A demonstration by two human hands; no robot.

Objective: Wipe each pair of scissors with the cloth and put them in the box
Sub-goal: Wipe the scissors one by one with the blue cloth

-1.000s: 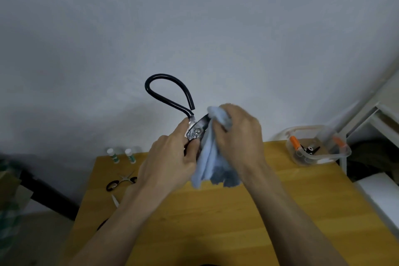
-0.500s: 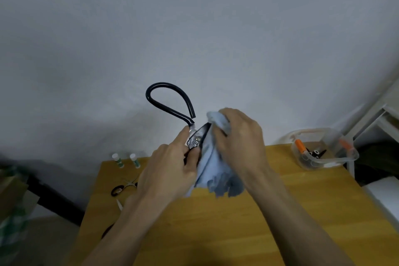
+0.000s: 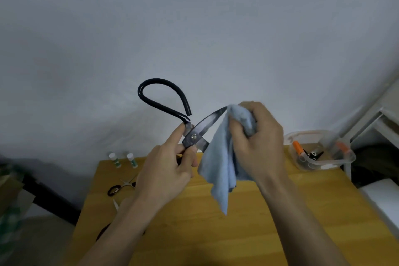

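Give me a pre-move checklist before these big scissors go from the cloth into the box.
1. Left hand has a firm grip on the black-handled scissors near the pivot: ok.
2. Right hand holds the blue cloth bunched at the blade tip: ok.
3. Whole blade wiped: cannot tell.
4. Clear plastic box open, at the table's far right: ok.
5. Room in the box: cannot tell; it already holds items.
6. Small scissors left on the table unwiped: cannot tell.

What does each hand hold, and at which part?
The left hand grips the big black scissors near the pivot. The right hand pinches the blue cloth around the blade tip.
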